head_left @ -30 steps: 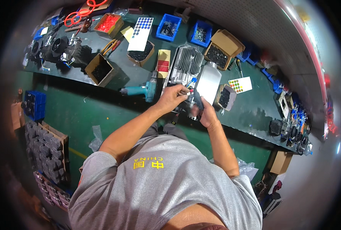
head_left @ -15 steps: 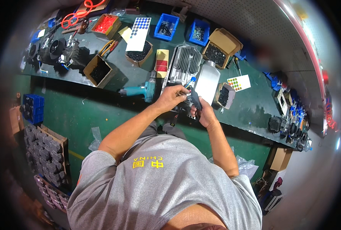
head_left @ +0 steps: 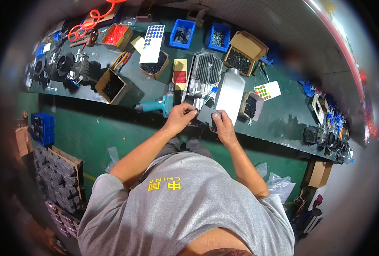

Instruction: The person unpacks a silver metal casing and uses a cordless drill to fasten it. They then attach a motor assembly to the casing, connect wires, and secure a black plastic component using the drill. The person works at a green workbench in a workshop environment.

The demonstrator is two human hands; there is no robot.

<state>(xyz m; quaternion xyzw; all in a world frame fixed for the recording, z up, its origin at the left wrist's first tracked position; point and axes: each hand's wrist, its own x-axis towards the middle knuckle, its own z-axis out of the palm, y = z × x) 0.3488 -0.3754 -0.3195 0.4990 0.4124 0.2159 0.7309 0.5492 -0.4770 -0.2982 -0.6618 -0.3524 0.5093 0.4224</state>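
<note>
Over the bench's near edge I hold a flat dark grey plate (head_left: 205, 114) with an angular outline. My right hand (head_left: 225, 126) is closed on its right side, thumb lying on top. My left hand (head_left: 181, 117) pinches at its left edge, fingertips pressed together; anything small between them is hidden. Just beyond the hands lies a finned metal housing (head_left: 206, 68) with coloured wires (head_left: 210, 93) at its near end. A smooth silver metal housing (head_left: 230, 91) sits against its right side. A teal power drill (head_left: 157, 105) lies left of my left hand.
Around the housings stand an open carton of black parts (head_left: 239, 60), a small box of black parts (head_left: 251, 106), blue bins (head_left: 183, 33) and a box of red parts (head_left: 117, 36). Sticker sheets (head_left: 153, 42) and pliers (head_left: 120, 60) lie there. Motor-like assemblies (head_left: 72, 68) stand at far left.
The plate has turned so its flat face shows upward, and both hands have shifted slightly toward me. My right thumb now lies on top of the plate.
</note>
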